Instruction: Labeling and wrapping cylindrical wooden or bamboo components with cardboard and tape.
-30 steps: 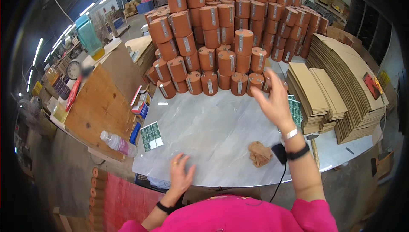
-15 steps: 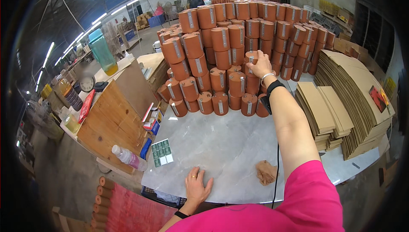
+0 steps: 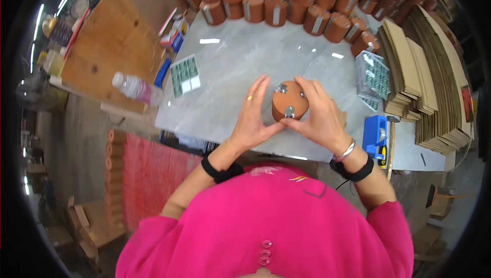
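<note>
A squat orange-brown cylinder (image 3: 295,98) with several small metal clips round its top edge is above the grey table in front of me. My right hand (image 3: 323,119) grips it from the right, thumb at the near side and fingers at the far side. My left hand (image 3: 249,122) is at its left, fingers stretched out, thumb pointing toward the cylinder's near edge; whether the thumb touches it I cannot tell. Left of my hands lies a sheet of green and white stickers (image 3: 184,75), some spaces on it plain white.
Stacked matching cylinders (image 3: 276,9) line the table's far side. Flat cardboard pieces (image 3: 404,68) are piled at the right, beside a pack of green stickers (image 3: 373,76) and a blue tape dispenser (image 3: 376,132). A plastic bottle (image 3: 135,88) lies left of the table (image 3: 230,58).
My right hand has come back from the stack with a cylinder, toward my body. My left hand has lifted off the table to meet it. The view has tilted down.
</note>
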The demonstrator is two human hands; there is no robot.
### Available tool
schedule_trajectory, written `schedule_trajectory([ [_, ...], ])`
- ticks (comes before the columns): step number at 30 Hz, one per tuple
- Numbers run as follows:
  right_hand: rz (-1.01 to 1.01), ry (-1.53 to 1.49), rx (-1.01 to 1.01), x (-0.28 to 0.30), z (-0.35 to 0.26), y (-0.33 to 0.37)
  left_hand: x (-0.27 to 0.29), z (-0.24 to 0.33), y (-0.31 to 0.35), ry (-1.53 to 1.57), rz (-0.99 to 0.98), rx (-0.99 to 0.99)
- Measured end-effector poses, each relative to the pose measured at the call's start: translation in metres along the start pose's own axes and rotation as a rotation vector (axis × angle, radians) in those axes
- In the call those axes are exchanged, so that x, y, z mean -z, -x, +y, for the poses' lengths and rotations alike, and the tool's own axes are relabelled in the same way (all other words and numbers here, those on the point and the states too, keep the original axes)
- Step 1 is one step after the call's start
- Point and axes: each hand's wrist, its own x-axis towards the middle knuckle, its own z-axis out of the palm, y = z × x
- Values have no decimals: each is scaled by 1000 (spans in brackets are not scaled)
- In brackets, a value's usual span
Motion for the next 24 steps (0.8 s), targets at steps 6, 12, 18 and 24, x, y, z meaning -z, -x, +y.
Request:
schedule_trajectory([
  [6, 139, -111, -3, -35, 14, 45, -12, -7, 28, 65, -151, 19],
  [12, 134, 36, 115, -28, 20, 53, -6, 7, 29, -38, -176, 54],
  [18, 197, 98, 79, -37, 18, 63, -1, 20, 21, -141, -216, 38],
  [24, 292, 39, 74, -47, 19, 68, -5, 15, 17, -28, -268, 112],
])
